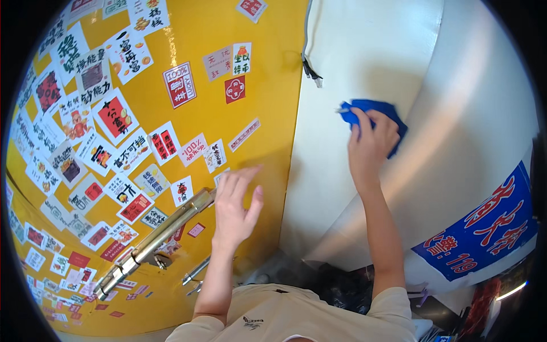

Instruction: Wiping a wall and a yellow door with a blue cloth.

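Observation:
My right hand (374,139) holds a crumpled blue cloth (395,117) flat against a white wall panel (333,179). The cloth bunches under my fingers and spreads out past them to the right. My left hand (235,205) is raised in front of the yellow panel (265,55), its thumb apart from the fingers and nothing in its grasp. Close behind that hand is the upper end of a metal tubular bar (158,239) mounted on the yellow panel. Whether the hand touches the bar, I cannot tell.
Many printed stickers (117,115) cover the yellow panel. A grey cable with a clear plug (316,79) hangs down by the panel joint. A second, shorter metal bar (196,269) sits lower. At right is a blue sign (478,226) bearing red writing; dark plastic (346,286) lies below.

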Available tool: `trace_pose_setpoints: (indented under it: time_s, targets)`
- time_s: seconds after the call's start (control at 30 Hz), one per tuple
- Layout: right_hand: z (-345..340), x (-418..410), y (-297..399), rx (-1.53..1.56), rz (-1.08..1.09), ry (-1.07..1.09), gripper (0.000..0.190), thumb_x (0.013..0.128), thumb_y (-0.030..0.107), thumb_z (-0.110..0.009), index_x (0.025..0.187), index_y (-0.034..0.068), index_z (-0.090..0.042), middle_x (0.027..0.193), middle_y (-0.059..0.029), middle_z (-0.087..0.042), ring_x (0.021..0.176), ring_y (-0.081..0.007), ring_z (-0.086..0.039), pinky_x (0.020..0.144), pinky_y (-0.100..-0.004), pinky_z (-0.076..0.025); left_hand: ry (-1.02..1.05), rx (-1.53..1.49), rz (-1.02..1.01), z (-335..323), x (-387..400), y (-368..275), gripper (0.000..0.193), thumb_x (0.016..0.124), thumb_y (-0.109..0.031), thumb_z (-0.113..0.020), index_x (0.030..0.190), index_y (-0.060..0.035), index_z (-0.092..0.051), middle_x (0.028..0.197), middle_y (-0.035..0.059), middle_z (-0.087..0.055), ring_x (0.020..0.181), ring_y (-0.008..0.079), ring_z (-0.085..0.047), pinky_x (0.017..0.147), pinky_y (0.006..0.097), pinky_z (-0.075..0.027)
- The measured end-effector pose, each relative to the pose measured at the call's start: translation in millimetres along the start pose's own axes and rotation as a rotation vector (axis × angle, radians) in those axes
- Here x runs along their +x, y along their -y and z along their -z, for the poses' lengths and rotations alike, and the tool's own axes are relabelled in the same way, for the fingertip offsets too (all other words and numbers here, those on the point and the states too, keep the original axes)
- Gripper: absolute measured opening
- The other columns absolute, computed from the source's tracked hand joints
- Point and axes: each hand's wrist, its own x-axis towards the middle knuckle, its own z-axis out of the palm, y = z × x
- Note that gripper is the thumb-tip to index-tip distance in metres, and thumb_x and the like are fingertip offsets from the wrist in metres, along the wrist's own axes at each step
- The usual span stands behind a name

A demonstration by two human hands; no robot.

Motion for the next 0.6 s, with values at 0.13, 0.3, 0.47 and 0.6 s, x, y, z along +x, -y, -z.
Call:
trace_pose_setpoints:
  time_s: [0.13,0.3,0.47,0.6]
  targets:
    - [6,-31,-9,-0.084,-0.03,-0.028,0.041,0.08,0.01,-0.069,0.12,0.018,-0.068,0.115,-0.0052,-0.053,0.107,-0.03,-0.047,0.086,-0.0451,-0.038,-0.005,0.051,0.055,0,-1,-2,0.042,0.085,-0.009,-0.062,0.127,-0.0051,-0.061,0.134,0.0157,-0.054,0.125,0.0333,-0.048,0.107,0.0437,-0.038]
    - [-1,-52,2,-0.038,0.022,0.122,0.049,0.079,0.015,-0.069,0.128,0.015,-0.064,0.124,-0.0107,-0.05,0.113,-0.0327,-0.045,0.091,-0.0462,-0.038,-0.01,0.199,-0.049,17,3,-18,0.043,0.083,-0.012,-0.067,0.125,-0.0073,-0.063,0.137,0.013,-0.054,0.125,0.0335,-0.047,0.104,0.0457,-0.041]
    - [-7,-59,3,-0.035,0.072,0.218,0.057,0.077,0.016,-0.07,0.133,0.014,-0.06,0.128,-0.0103,-0.05,0.116,-0.032,-0.046,0.092,-0.0447,-0.039,-0.033,0.168,-0.047,38,-7,8,0.037,0.079,-0.004,-0.068,0.116,-0.0097,-0.07,0.123,0.0089,-0.065,0.111,0.0289,-0.058,0.094,0.0393,-0.048]
    - [-15,-61,-3,-0.076,0.153,0.183,0.055,0.078,0.004,-0.064,0.132,0.015,-0.062,0.127,-0.0087,-0.053,0.114,-0.0312,-0.048,0.092,-0.0423,-0.04,0.004,0.189,-0.195,35,-4,7,0.036,0.08,-0.003,-0.067,0.116,-0.0069,-0.07,0.127,0.0112,-0.063,0.114,0.0297,-0.057,0.095,0.0409,-0.048]
